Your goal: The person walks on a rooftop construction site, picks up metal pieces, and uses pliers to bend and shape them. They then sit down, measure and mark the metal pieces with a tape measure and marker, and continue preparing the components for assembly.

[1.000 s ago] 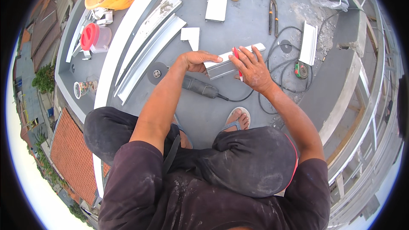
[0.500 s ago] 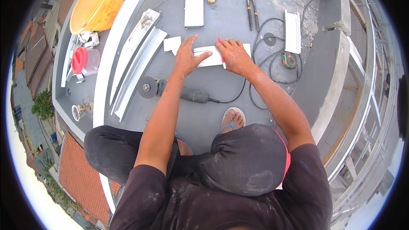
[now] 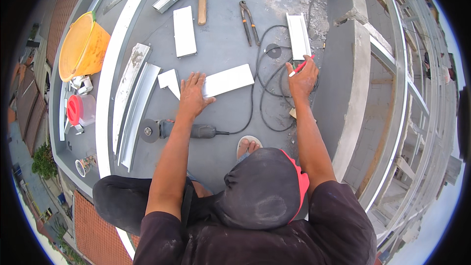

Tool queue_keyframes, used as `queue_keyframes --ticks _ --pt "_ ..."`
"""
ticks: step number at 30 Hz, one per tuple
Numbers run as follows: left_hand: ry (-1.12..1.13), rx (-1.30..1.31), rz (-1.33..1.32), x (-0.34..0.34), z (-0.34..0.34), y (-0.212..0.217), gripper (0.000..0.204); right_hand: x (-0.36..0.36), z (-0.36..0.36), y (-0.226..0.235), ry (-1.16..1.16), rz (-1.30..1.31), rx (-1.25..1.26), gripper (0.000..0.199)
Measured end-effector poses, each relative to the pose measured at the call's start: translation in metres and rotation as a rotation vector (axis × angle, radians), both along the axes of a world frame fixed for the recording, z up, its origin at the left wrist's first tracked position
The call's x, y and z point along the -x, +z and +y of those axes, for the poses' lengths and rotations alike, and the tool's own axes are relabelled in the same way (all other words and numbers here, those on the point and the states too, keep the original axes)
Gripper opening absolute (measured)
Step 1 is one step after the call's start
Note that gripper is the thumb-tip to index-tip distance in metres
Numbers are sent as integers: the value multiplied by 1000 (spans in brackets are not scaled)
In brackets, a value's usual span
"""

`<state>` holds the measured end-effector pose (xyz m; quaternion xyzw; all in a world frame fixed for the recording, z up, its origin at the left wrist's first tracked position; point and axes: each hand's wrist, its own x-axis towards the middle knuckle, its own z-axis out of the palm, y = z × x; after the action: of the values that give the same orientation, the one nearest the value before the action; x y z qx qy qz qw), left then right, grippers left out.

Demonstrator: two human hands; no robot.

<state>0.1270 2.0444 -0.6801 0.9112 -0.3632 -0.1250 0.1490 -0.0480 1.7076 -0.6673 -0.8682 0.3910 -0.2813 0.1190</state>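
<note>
My left hand lies open, fingers spread, at the left end of a flat white channel piece on the grey floor. Beside its fingertips is a small angular white offcut. My right hand is closed around a red marker with a white end. It hovers over the coiled black cable, just below an upright-lying white channel piece. The tape measure there is mostly hidden by that hand. An angle grinder lies behind my left forearm, its disc to the left.
Pincers, a loose cutting disc, a hammer and another white piece lie farther off. Long metal channels and a yellow bucket are at left. A concrete ledge borders the right.
My right hand has left the white piece and moved right with the marker, towards the tape measure. My left hand has flattened out. The whole view has shifted.
</note>
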Motion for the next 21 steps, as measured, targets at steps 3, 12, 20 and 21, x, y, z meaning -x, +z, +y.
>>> queue_keyframes --ticks 3,12,20,21 --pt "135 311 -158 10 -12 16 77 22 -23 -24 -69 146 -57 80" --pt "408 734 618 76 -46 55 49 21 25 18 -39 76 -255 75" --pt "604 745 937 40 -19 57 44 -35 161 59 556 103 -390 85" --pt "589 720 944 32 -10 51 44 -40 165 60 586 84 -402 87"
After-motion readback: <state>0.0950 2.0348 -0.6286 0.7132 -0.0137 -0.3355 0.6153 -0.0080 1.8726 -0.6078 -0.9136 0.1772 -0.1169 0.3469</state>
